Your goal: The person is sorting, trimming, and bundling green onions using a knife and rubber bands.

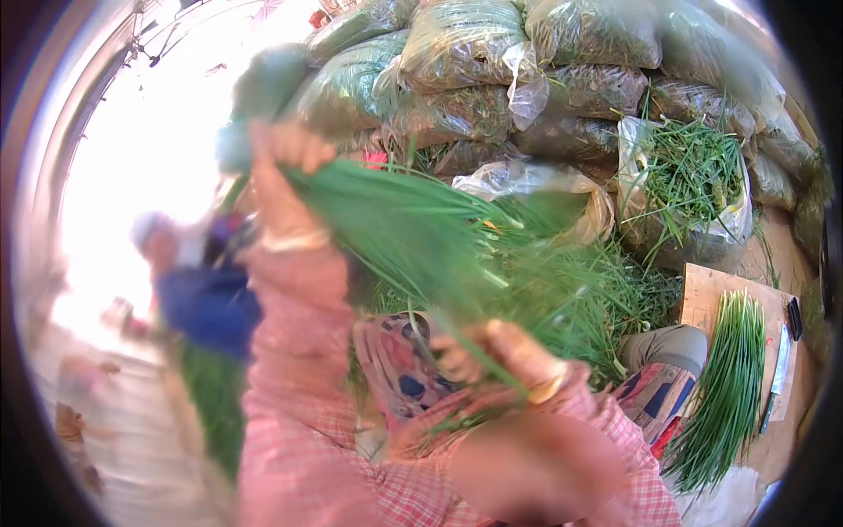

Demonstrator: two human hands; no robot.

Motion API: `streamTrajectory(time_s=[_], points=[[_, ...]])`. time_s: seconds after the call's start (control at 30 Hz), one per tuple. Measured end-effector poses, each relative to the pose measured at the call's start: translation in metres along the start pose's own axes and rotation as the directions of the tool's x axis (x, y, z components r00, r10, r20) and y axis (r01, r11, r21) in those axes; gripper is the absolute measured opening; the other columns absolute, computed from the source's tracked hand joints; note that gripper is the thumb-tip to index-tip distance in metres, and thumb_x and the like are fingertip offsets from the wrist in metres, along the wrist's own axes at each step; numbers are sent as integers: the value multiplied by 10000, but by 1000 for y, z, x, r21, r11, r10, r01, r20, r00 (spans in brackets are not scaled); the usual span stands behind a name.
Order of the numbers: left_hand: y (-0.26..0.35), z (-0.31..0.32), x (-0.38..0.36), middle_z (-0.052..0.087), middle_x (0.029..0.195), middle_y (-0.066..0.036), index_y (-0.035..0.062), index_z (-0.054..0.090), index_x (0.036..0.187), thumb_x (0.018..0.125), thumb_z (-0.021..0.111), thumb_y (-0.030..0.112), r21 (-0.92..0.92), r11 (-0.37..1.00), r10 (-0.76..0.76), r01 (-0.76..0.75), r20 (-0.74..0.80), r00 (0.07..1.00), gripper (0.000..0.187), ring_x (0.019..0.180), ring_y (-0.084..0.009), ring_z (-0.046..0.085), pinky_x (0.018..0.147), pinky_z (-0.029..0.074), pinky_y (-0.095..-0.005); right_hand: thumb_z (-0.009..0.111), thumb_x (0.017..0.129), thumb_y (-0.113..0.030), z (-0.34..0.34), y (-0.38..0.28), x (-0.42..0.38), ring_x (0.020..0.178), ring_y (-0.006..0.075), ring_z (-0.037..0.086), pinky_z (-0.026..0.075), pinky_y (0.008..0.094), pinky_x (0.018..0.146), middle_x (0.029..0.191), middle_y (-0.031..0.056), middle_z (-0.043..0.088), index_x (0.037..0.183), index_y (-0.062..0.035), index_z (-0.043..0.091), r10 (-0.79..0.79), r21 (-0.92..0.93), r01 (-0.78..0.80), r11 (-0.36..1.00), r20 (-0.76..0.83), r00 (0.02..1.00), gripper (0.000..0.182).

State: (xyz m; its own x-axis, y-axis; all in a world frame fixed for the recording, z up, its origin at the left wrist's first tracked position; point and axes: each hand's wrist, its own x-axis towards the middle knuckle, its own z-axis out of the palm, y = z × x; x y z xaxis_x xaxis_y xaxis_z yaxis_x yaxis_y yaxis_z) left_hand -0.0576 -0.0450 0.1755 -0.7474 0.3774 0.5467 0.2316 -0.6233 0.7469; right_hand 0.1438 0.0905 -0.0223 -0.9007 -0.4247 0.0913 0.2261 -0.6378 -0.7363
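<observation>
At upper left of the frame, the left hand point(294, 149) is raised with its fingers closed around one end of a long bunch of thin green stalks point(404, 215), which fans out toward the centre. At lower centre, the right hand point(505, 351) is blurred, fingers partly curled; whether it grips any stalks, I cannot tell. At lower right, a neat bundle of long green stalks point(724, 378) lies on a flat light-brown board point(698, 285), beside a silver-bladed knife point(780, 360)

Glossy plastic bags point(457, 48), matt wooden board point(701, 290)
</observation>
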Motion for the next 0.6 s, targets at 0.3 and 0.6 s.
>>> streamTrajectory(time_s=[0.3,0.6], points=[[-53,56,-99,444,537,-16,112,474,631,931,456,286,126,973,35,-195,752,658,347,448,-187,427,464,384,-310,440,770,-694,31,-12,39,1159,287,439,375,466,968,1274,165,445,1326,-33,335,-380,751,363,551,-162,911,870],[-35,57,-183,437,1249,-181,31,485,1135,685,705,183,465,861,-439,-204,884,162,524,1221,-346,365,1026,273,-425,627,808,-205,3,8,6,688,145,501,426,254,603,788,61,528,1070,-4,526,-359,653,432,622,-252,899,346]])
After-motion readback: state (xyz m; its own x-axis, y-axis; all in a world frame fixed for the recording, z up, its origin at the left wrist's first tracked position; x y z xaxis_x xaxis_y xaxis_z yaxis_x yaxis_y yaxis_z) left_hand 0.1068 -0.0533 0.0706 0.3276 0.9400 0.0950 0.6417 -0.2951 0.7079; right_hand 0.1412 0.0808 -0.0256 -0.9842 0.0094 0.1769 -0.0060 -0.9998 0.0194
